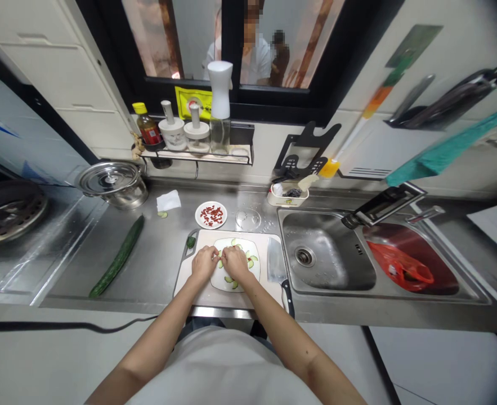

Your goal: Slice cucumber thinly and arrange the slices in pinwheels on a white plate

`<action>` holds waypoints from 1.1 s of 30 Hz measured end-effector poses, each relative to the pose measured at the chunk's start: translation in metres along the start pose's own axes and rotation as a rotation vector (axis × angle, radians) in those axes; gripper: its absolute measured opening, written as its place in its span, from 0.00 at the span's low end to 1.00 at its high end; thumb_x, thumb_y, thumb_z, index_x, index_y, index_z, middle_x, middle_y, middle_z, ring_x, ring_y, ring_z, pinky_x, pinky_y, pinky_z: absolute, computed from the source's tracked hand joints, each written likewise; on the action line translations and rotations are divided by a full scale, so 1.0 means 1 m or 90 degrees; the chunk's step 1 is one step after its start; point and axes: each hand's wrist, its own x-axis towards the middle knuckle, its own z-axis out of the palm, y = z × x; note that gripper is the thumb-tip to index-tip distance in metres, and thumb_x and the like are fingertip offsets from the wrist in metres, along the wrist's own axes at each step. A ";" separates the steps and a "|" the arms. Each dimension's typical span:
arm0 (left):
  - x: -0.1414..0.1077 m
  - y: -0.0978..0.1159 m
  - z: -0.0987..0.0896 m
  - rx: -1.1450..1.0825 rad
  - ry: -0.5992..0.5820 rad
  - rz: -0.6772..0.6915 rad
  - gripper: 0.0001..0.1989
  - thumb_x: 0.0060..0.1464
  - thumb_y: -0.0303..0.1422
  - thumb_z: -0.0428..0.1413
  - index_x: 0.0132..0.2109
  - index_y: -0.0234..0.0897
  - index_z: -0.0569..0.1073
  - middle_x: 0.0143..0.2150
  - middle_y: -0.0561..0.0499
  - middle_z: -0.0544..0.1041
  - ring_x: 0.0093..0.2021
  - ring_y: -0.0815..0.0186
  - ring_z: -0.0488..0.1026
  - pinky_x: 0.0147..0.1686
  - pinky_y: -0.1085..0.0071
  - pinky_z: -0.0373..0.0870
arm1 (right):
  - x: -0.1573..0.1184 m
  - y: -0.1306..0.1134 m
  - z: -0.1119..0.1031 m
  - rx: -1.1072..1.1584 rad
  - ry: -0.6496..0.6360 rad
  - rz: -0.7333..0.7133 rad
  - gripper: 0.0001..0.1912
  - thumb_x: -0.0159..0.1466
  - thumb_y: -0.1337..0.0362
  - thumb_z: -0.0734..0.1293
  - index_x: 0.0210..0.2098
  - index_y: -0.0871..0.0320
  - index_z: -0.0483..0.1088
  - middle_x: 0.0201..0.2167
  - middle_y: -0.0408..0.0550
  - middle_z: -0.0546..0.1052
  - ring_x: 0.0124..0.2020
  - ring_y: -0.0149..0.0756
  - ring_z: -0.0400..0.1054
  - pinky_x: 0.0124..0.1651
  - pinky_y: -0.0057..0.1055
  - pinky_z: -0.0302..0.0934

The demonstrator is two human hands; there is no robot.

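Left hand (pixel 206 262) and right hand (pixel 234 260) meet over the plate (pixel 218 282) — whether either grip's closed, I can't tell.

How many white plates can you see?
2. A round plate with red pieces is on the counter, behind the cutting board; a squarish plate is on the board, partly hidden by the left hand and right hand.
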 end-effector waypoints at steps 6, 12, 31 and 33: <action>0.003 -0.002 0.004 0.007 -0.005 -0.013 0.06 0.55 0.33 0.55 0.39 0.39 0.73 0.39 0.49 0.74 0.41 0.65 0.70 0.39 0.72 0.61 | -0.001 -0.001 -0.002 0.003 -0.009 0.003 0.12 0.66 0.64 0.58 0.38 0.59 0.72 0.39 0.53 0.76 0.43 0.40 0.63 0.41 0.31 0.50; 0.004 -0.005 0.001 -0.043 -0.001 -0.003 0.05 0.54 0.31 0.55 0.39 0.39 0.74 0.38 0.50 0.75 0.40 0.65 0.71 0.38 0.72 0.61 | -0.003 0.000 -0.009 0.037 -0.001 0.024 0.10 0.65 0.65 0.59 0.36 0.59 0.72 0.37 0.51 0.75 0.42 0.37 0.63 0.40 0.29 0.50; -0.005 -0.028 -0.005 -0.129 0.122 -0.045 0.09 0.54 0.32 0.53 0.42 0.39 0.74 0.41 0.48 0.75 0.41 0.64 0.71 0.42 0.71 0.65 | -0.063 0.058 -0.046 0.175 0.191 0.236 0.11 0.64 0.65 0.57 0.38 0.59 0.70 0.33 0.48 0.75 0.35 0.33 0.66 0.37 0.26 0.52; -0.006 -0.029 -0.002 -0.128 0.108 -0.045 0.11 0.53 0.33 0.54 0.44 0.39 0.74 0.41 0.48 0.75 0.40 0.64 0.72 0.40 0.71 0.64 | -0.074 0.061 -0.042 0.168 0.139 0.275 0.12 0.64 0.63 0.59 0.43 0.59 0.69 0.34 0.49 0.75 0.36 0.34 0.67 0.37 0.26 0.52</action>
